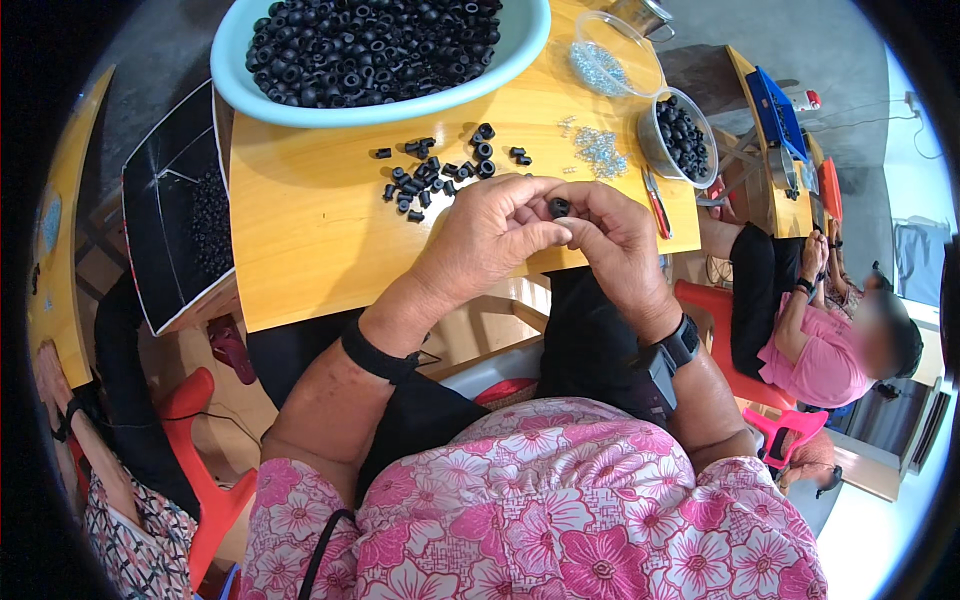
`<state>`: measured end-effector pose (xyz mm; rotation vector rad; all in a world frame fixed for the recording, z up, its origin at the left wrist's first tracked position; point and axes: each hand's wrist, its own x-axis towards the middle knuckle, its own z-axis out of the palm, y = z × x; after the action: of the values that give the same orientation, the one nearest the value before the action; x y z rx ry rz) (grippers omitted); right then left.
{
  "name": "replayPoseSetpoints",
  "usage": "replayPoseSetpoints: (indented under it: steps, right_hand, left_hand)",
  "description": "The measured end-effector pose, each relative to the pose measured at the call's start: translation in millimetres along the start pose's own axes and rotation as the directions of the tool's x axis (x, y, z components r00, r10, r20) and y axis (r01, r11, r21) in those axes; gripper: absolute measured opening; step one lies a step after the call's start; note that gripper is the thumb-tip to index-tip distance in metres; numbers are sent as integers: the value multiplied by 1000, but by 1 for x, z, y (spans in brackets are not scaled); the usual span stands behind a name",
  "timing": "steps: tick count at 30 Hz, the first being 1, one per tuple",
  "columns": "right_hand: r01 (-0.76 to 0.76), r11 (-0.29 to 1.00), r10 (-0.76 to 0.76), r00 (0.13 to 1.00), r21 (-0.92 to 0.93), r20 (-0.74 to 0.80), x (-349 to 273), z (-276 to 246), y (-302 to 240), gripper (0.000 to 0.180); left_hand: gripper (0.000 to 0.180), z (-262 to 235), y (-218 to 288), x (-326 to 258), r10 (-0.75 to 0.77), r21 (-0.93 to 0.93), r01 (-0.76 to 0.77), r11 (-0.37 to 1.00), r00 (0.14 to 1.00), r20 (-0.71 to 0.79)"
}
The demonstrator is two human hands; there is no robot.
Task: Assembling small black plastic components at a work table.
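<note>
My hands meet above the front edge of the yellow table [300,260]. A small black rubber piece [559,207] with a hole in it sits between their fingertips. My left hand [487,235] is closed, its thumb and bent fingers pressed against the piece. From the other side, my right hand [625,245] pinches it with curled fingers. Just beyond the hands lies a loose scatter of black rubber pieces [428,178]. To its right is a small pile of clear, bluish parts [601,152]. What my fingertips cover on the piece is hidden.
A turquoise basin [232,85] heaped with black pieces stands at the back. Clear tubs hold bluish parts [600,68] and black pieces [684,140]. A red-handled tool [658,203] lies at the right edge. Left is an open box [160,215]; other people sit on both sides.
</note>
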<state>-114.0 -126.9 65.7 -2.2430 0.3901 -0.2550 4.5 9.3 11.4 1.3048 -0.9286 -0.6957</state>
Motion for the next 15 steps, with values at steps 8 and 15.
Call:
replayPoseSetpoints:
  steps: [8,15]
  right_hand:
    - [-468,572,285,884,674,371,2,-20,10,21]
    - [-586,303,246,810,751,533,-4,-18,26,32]
  left_hand:
    - [30,3,-6,-2,-12,-138,-1,990,996,-94]
    - [17,-1,0,-2,79,118,-75,990,996,-29]
